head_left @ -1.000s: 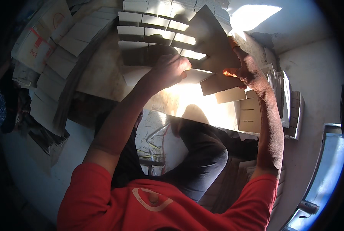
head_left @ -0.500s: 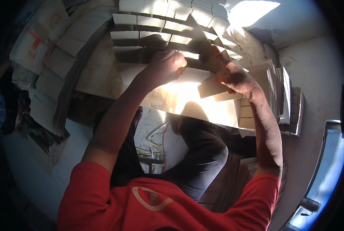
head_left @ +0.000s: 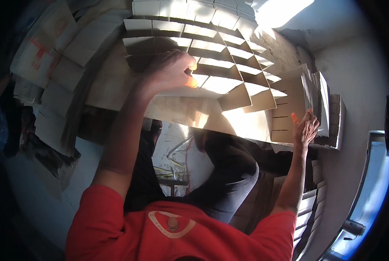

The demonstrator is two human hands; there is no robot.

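A grid of interlocked cardboard divider strips (head_left: 216, 64) stands on the wooden board in front of me, with sunlight across it. My left hand (head_left: 168, 71) is curled at the grid's near left part, thumb and forefinger closed around a strip's edge; the other fingers are hidden. Two cross strips (head_left: 236, 98) stick out toward me at the grid's near right. Off to the right, my right hand (head_left: 306, 127) touches a stack of slotted cardboard strips (head_left: 286, 108), its thumb spread away from the forefinger. Orange colouring shows on fingertips of both hands.
The wooden board (head_left: 172, 108) lies above my knees. Piled cardboard pieces (head_left: 88, 43) line the left side, and more strips (head_left: 305, 209) stand low at the right. A wall rises at the right, beside a blue-lit opening (head_left: 368, 191).
My right hand has left the grid's near right cross strips and moved right and toward me to the stack. My left hand has shifted slightly left along the grid.
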